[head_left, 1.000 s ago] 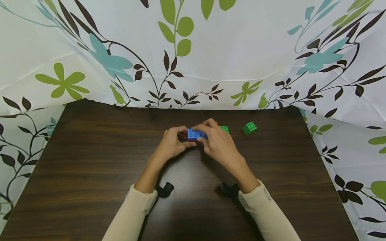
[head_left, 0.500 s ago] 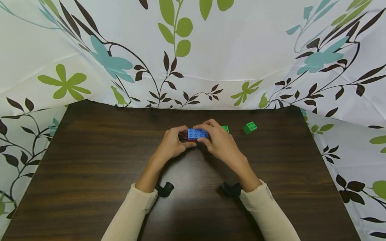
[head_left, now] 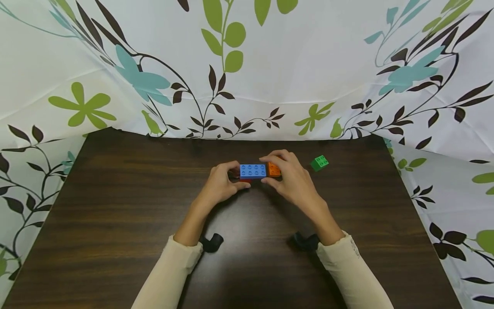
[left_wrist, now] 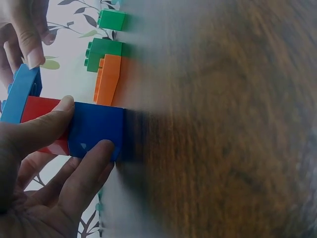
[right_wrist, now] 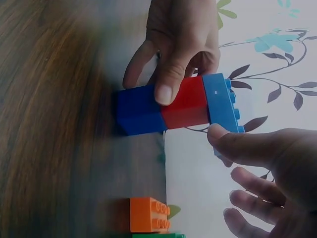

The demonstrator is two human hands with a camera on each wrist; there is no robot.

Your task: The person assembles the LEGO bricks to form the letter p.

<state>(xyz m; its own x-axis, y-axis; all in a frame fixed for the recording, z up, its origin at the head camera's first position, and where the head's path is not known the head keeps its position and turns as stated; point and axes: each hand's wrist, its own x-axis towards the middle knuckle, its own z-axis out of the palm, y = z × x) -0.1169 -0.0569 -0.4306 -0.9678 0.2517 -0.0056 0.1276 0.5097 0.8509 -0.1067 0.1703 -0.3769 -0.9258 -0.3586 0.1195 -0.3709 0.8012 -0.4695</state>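
Observation:
My left hand (head_left: 219, 184) grips a stack of toy building bricks standing on the dark table. At the bottom is a dark blue brick (right_wrist: 141, 110), then a red brick (right_wrist: 185, 101), with a lighter blue eight-stud brick (head_left: 253, 171) on top. This top brick reaches out past the red one on the right. In the left wrist view, my left thumb lies across the red brick and a finger on the dark blue one. My right hand (head_left: 295, 178) has its thumb and index finger at either side of the top brick's overhanging end.
An orange brick (head_left: 274, 170) stands just right of the stack, partly under my right hand. Behind it in the left wrist view is a green brick (left_wrist: 104, 53). Another green brick (head_left: 319, 163) stands farther right. A patterned cloth (head_left: 328, 51) hangs along the table's back edge.
My right hand has slid right along the top blue brick to its end, uncovering its studs and the orange brick. The nearer green brick is now covered in the head view. My left hand stays put.

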